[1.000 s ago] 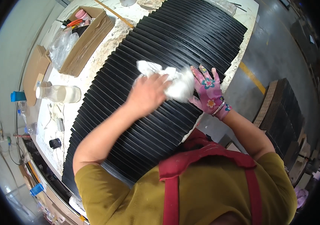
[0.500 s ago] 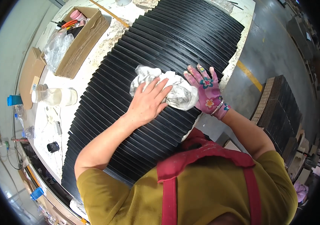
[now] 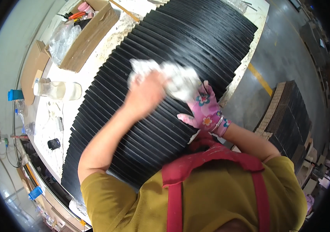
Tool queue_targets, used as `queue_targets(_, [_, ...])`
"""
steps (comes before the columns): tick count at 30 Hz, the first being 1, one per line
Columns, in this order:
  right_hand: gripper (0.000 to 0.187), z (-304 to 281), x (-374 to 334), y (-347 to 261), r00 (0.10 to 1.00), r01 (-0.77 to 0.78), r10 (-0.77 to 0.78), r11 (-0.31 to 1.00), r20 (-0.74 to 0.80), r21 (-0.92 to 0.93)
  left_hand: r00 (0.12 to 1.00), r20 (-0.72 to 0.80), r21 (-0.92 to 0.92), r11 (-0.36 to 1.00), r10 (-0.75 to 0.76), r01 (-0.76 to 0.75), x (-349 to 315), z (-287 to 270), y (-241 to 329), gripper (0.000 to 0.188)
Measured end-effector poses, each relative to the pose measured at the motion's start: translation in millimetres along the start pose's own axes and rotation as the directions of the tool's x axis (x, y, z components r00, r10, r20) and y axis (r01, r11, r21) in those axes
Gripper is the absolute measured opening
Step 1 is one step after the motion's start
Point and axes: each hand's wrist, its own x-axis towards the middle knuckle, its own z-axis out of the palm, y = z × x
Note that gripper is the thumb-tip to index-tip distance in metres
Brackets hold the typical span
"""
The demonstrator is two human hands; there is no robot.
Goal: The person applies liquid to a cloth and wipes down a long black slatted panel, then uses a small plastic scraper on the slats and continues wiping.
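A wide row of black ribbed strips (image 3: 141, 127), overlapping in narrow steps, lies across the table. My bare left hand (image 3: 148, 92) is on a crumpled white cloth (image 3: 182, 79) over the strips; its fingers curl into the cloth, though motion blurs them. The cloth looks bunched and smudged with grey. My right hand (image 3: 205, 110) wears a pink flowered glove and rests near the strips' right edge, at the cloth's right end. Its thumb stretches out to the left and the fingers point away, apart; some fingertips are partly hidden by the cloth.
On the table's left stand an open cardboard box (image 3: 91, 36) with a plastic bag and tools, a clear bottle (image 3: 58, 90) on its side and a small black cup-like piece (image 3: 53, 144). A stack of dark panels (image 3: 288, 116) stands on the floor to the right.
My left hand and the cloth have shifted slightly up and left, and the cloth has bunched. My right hand has moved down and left, its thumb now spread out.
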Motion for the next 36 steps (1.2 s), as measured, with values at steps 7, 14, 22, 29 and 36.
queue_targets(7, [0.072, 4.4, 0.5, -7.5, 0.98, 0.076, -0.078, 0.997, -0.185, -0.018, 0.659, -0.277, -0.343, 0.713, -0.699, 0.612, 20.5, -35.9, -192.8, 0.033])
queue_targets(14, [0.07, 6.5, -5.2, -1.5, 0.992, 0.024, -0.035, 0.995, -0.12, -0.094, 0.978, 0.162, 0.071, 0.99, -0.133, 0.123, -20.1, -25.2, -24.6, 0.006])
queue_targets(22, [0.072, -5.6, 5.8, -10.3, 0.992, 0.079, -0.086, 0.994, -0.091, -0.07, 0.75, -0.51, -0.054, 0.885, -0.422, 0.462, -32.2, -41.7, -166.0, 0.027])
queue_targets(29, [0.07, -9.2, -1.0, -6.9, 0.993, 0.081, -0.092, 0.987, -0.075, -0.142, 0.978, -0.208, -0.105, 0.994, -0.011, -0.011, -65.6, -8.3, -18.1, 0.032])
queue_targets(36, [0.072, -22.6, -1.7, -36.8, 0.99, 0.1, -0.096, 0.994, -0.103, 0.035, 0.869, -0.304, -0.411, 0.877, -0.39, 0.25, -51.7, -28.8, -39.4, 0.021])
